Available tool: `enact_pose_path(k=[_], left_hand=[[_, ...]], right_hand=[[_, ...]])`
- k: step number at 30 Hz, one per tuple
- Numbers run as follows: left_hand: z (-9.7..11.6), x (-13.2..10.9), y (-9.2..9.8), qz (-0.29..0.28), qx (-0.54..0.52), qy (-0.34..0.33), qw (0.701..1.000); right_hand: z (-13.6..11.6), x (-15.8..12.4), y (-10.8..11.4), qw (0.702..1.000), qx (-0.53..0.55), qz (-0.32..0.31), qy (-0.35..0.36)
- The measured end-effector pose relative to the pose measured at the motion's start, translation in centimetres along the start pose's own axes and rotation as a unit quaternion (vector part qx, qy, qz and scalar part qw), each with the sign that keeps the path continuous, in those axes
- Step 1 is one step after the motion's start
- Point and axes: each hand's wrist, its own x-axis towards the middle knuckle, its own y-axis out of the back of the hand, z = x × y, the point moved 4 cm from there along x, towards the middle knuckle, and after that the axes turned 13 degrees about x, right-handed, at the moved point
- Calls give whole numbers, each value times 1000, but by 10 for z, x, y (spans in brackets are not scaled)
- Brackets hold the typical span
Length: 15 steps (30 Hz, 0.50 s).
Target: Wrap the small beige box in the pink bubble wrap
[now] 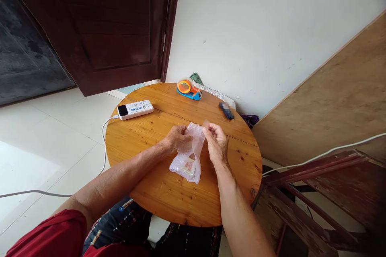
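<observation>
A sheet of bubble wrap (196, 138) lies over the middle of the round wooden table (141, 140). At its near end a small pale box with red print (189, 166) shows through the plastic. On the wrap's left edge my left hand (178, 138) is closed, thumb on top. My right hand (216, 140) pinches the upper right corner, where a small brownish strip (206, 123), perhaps tape, sticks up beyond the fingertips. The wrap between my hands is crumpled and partly raised.
A white power bank (135, 109) with a cable (104, 144) is at the left. An orange and blue tape dispenser (189, 89) stands at the back, near a dark blurred object (226, 111). A wall (241, 28) rises behind; a wooden chair (319, 184) is at right.
</observation>
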Motion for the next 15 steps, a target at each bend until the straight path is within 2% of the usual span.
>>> enact_pose_path(k=[2, 6, 11, 15], left_hand=[[-4, 2, 2, 8, -30, -12, 999], [-5, 1, 10, 34, -70, -16, 997], [2, -4, 7, 18, -78, -33, 996], [8, -8, 5, 27, -68, -77, 994]], right_hand=[[-14, -5, 1, 996, -64, 25, 48], [-37, -20, -9, 984, -156, -6, 85], [-28, -26, -25, 980, -165, -111, 7], [-14, -26, -28, 982, -135, -124, -37]])
